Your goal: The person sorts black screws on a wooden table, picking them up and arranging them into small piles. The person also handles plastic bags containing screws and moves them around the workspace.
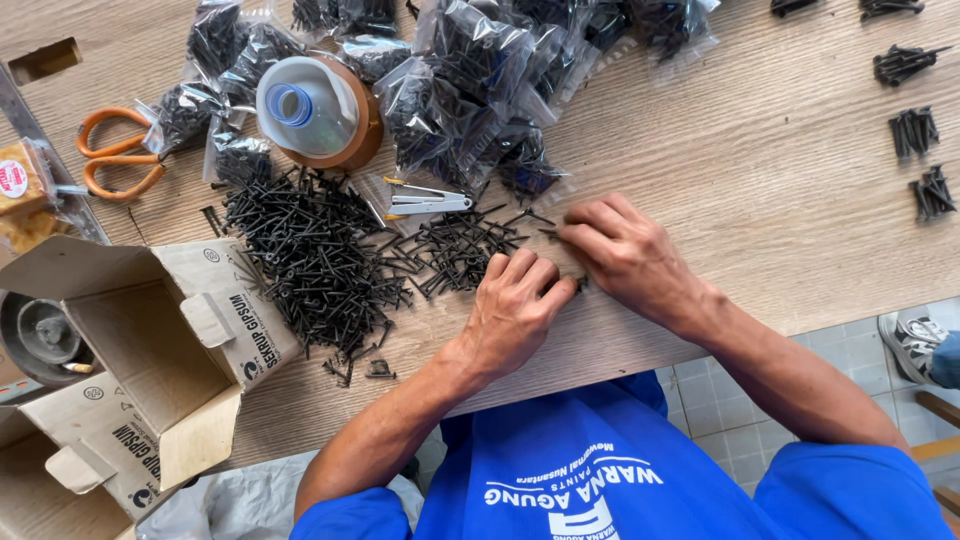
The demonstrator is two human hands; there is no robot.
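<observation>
Screws (pixel 330 255): black, loose heap spread on the counter (pixel 760 200), middle-left of view; the thin edge of the heap reaches the hands.
Left hand (pixel 515 305): palm down on the counter at the near edge, fingers curled in, tips meeting the right hand; a few screws show dark under the fingertips; cannot tell how many it grips.
Right hand (pixel 625 250): palm down, fingers bent and pointed left toward the heap edge, touching the left hand's fingertips; whether it holds anything, cannot tell.
Stapler (pixel 425 202): small, white, lying on the screws just beyond the hands.
Bags (pixel 470 90): clear plastic, filled with black screws, piled at the far side of the heap.
Tape roll (pixel 325 112): brown, lying flat among the bags, a clear lid with a blue ring on top of it.
Scissors (pixel 115 155): orange handles, far left, beside the bags.
Box (pixel 165 345): open cardboard, flaps up, at the left counter edge, next to the heap.
Bundles (pixel 915 130): small separate clumps of screws, far right, well apart from the hands.
Shirt (pixel 600 470): blue, bottom of view.
</observation>
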